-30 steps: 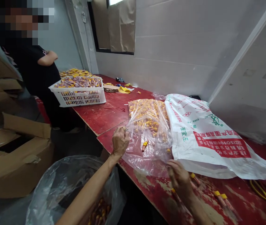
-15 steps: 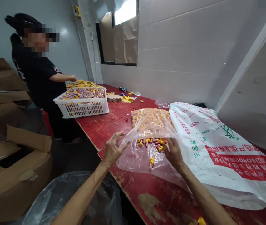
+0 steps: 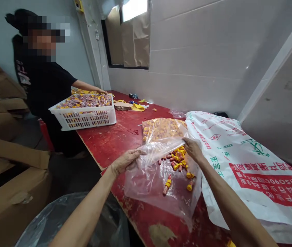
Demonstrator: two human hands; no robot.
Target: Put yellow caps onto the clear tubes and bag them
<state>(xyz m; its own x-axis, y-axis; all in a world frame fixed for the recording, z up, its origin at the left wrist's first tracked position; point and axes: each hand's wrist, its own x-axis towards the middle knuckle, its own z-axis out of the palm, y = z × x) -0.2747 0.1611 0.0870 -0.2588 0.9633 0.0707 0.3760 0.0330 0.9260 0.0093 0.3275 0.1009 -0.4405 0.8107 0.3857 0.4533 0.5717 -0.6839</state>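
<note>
A clear plastic bag (image 3: 158, 185) lies on the red table (image 3: 110, 137), holding small red tubes with yellow caps (image 3: 178, 161). My left hand (image 3: 124, 161) pinches the bag's open edge on the left. My right hand (image 3: 192, 148) grips the same edge on the right, so the mouth is held apart. A few tubes have slid toward the bag's lower end. Behind it lies a fuller part of the bag packed with the same tubes (image 3: 161, 128).
A big white printed sack (image 3: 238, 157) covers the table on the right. A white crate of tubes (image 3: 84, 111) stands at the far left, where a person in black (image 3: 45, 85) reaches over it. Cardboard boxes (image 3: 9, 192) and a plastic-lined bin (image 3: 84, 226) are below left.
My right hand came up from the table's near edge and took the bag's rim. Both hands have spread the mouth wider, and tubes slid down. The other person reached over the crate.
</note>
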